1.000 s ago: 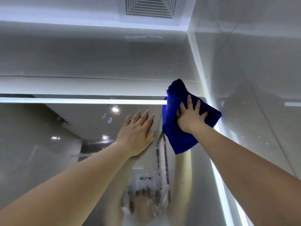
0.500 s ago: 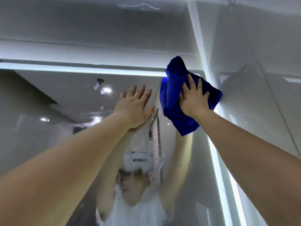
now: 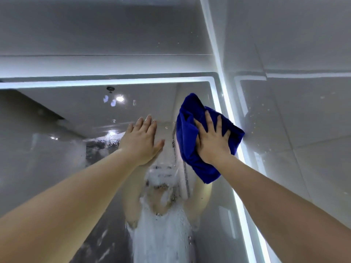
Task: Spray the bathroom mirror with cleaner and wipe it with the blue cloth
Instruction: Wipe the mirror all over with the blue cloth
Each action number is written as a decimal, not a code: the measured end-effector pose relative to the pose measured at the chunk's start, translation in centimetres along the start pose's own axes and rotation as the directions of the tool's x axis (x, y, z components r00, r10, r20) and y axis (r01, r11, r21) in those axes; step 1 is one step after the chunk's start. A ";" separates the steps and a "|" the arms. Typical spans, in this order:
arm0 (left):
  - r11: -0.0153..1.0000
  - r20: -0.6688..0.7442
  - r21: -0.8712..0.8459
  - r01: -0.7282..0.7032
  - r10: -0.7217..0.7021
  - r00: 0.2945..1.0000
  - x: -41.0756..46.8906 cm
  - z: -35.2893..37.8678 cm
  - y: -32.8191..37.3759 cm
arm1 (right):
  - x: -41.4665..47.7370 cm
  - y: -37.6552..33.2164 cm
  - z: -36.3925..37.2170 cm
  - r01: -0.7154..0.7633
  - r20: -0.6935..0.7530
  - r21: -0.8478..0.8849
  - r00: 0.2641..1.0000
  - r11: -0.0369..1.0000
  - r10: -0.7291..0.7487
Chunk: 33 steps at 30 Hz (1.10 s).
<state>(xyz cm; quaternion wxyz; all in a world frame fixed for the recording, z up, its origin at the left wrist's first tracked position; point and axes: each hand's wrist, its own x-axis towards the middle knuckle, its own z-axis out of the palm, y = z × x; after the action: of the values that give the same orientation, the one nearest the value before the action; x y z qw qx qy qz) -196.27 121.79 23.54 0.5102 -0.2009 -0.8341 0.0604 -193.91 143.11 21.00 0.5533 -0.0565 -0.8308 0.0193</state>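
From the head camera, both bare arms reach up to the mirror, whose upper right corner is edged by a glowing light strip. The right hand lies flat with its fingers spread wide, pressing the blue cloth against the glass near that corner, just beside the lit strip. The cloth is bunched and folded; the hand covers its middle, so only the rumpled top, the left side, the right corner and the tail hanging below the wrist can be seen. The left hand rests palm-down on the glass just left of the cloth, not touching it, fingers straight and close together, thumb sticking out toward the cloth. Both forearms run off the bottom and side edges of the picture. Lower down, the glass is streaked and spotted with white foam and droplets, so the reflection of the person is smeared and hard to read; only raised arms and a pale top come through. To the right stands a glossy tiled wall, speckled with small drops. No spray bottle can be seen.
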 end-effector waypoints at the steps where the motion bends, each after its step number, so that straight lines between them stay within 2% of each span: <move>1: 1.000 0.019 -0.009 0.006 -0.006 1.000 -0.8 0.2 0.1 | -0.7 -0.1 0.1 -0.007 0.012 0.007 1.000 1.000 0.007; 6: 0.998 0.061 0.053 -0.038 0.034 0.998 -4.7 0.8 -0.1 | -3.5 -1.0 1.2 -0.050 0.016 0.007 0.999 0.999 0.050; 9: 0.999 0.075 0.043 0.002 -0.005 0.997 -5.6 -0.1 -1.4 | -3.8 -2.1 1.4 -0.114 -0.013 -0.019 0.993 0.993 0.114; 17: 0.986 0.045 0.128 0.107 -0.113 0.993 -7.0 -1.1 -10.4 | -2.7 -7.0 2.2 -0.316 -0.096 0.032 0.943 0.948 0.318; 19: 0.985 0.015 0.105 0.140 -0.142 0.990 -6.7 -1.2 -12.0 | -2.0 -8.6 2.0 -0.291 -0.113 0.028 0.950 0.956 0.293; 28: 0.961 -0.144 -0.062 0.271 -0.278 0.950 -7.6 -0.4 -18.1 | 0.0 -19.8 3.0 -0.010 -0.183 0.007 0.983 1.000 0.011; 33: 0.958 -0.181 -0.013 0.288 -0.285 0.941 -8.6 0.8 -22.0 | 1.2 -26.9 3.6 0.136 -0.176 0.011 0.976 0.991 -0.132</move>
<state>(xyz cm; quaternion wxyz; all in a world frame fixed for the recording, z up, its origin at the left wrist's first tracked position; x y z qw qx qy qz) -199.53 98.38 22.79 0.5887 -0.0785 -0.8041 -0.0273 -199.67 116.65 23.27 0.6247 0.0043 -0.7807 -0.0136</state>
